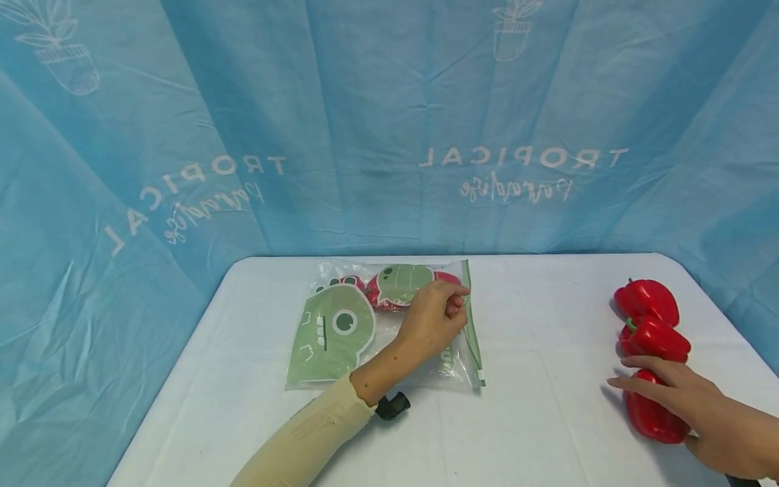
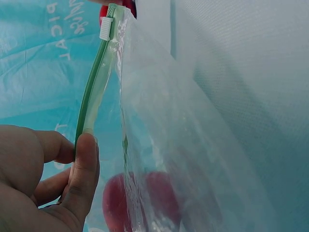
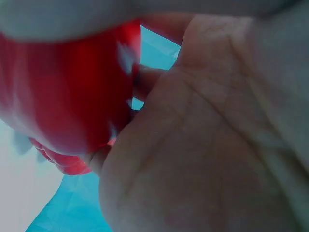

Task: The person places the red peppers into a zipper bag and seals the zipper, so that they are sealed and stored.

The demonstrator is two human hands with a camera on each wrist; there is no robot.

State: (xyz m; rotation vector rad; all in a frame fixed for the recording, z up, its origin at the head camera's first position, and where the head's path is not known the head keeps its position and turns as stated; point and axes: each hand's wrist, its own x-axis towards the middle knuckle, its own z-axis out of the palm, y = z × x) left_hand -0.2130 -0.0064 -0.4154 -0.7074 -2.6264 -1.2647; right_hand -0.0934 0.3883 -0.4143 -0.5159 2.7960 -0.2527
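Observation:
A clear zip bag [image 1: 331, 341] with green cartoon print lies flat near the back of the white table, red bell peppers [image 1: 383, 301] inside it. My left hand [image 1: 433, 316] pinches the green zip edge [image 2: 88, 101] of the bag between thumb and fingers. The white slider [image 2: 105, 29] sits at the near end of that edge. At the right, my right hand [image 1: 700, 409] grips the nearest loose red bell pepper [image 1: 656, 416], fingers over its far side and thumb at its near side. In the right wrist view this pepper [image 3: 72, 92] lies against the fingers.
Two more red bell peppers, one at the back [image 1: 648, 301] and one in the middle [image 1: 657, 339], lie in a row beyond the gripped one, by the table's right edge. A blue printed curtain [image 1: 377, 203] hangs behind and at both sides of the white table [image 1: 535, 433].

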